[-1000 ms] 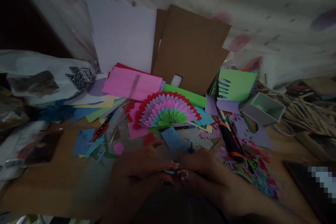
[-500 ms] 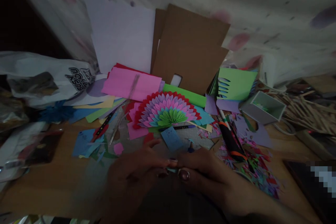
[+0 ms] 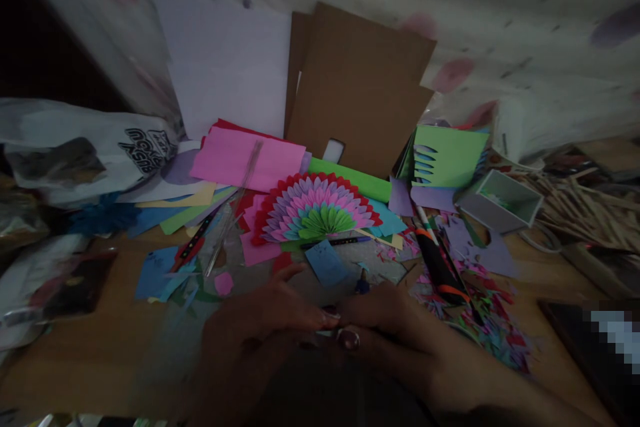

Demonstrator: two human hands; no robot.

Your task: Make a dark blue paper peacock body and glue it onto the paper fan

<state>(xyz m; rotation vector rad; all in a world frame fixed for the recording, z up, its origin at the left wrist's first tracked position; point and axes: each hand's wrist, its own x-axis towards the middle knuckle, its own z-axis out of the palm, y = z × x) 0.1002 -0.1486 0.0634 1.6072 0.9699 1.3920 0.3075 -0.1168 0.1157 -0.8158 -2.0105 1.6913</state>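
Note:
My left hand point(image 3: 260, 323) and my right hand point(image 3: 385, 327) meet at the near middle of the wooden table point(image 3: 75, 360). Their fingertips pinch together on a small pale blue-green paper piece point(image 3: 327, 331), mostly hidden between them. Just beyond the hands lie a small blue paper slip point(image 3: 326, 262) and a dark pen point(image 3: 336, 241). Behind those stands a layered paper fan point(image 3: 313, 208) in red, purple, pink and green.
Pink paper point(image 3: 245, 159), white sheets point(image 3: 230, 67) and brown cardboard point(image 3: 357, 90) lean at the back. A green cut card point(image 3: 450, 157) and small open box point(image 3: 500, 200) sit right, above coloured scraps point(image 3: 480, 320). Wooden sticks point(image 3: 590, 213) far right, plastic bag point(image 3: 85, 150) left.
Both hands stay pinched together on the small piece and shift only slightly toward me. The view has drifted a little, otherwise nothing on the table moved.

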